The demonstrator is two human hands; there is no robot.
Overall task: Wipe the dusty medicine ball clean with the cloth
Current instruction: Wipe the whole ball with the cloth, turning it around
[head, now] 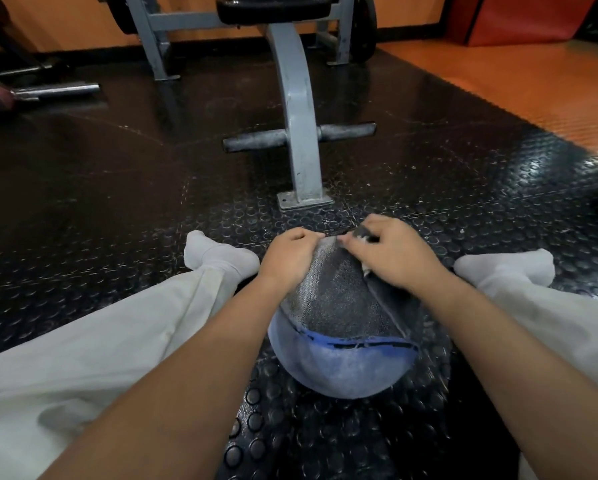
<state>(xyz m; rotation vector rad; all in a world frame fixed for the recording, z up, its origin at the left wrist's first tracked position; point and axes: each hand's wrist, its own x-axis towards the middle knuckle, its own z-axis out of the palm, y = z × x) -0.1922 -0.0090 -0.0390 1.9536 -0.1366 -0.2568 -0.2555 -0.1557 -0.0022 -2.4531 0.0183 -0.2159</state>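
On the studded mat, between the spread legs: medicine ball (339, 306), grey textured panel uppermost, blue panel facing the camera.
Surface condition: pale dust film over the blue panel; the grey panel also looks hazy.
Cloth (391, 299): dark grey, draped down the ball's right flank, one end bunched at the top.
Right hand (394, 254): fingers curled round the bunched cloth, pressing it against the ball.
Left hand (287, 258): cupped on the upper left, fingers bent over the far crest, gripping to steady the ball.
Step in hand: wiping appears under way on the top and right side.
Next move calls for: dragging the cloth across the crest, then turning the ball to bring the blue panel under it.
Surroundings: black floor mat (117, 202); grey bench frame (299, 133) just beyond.
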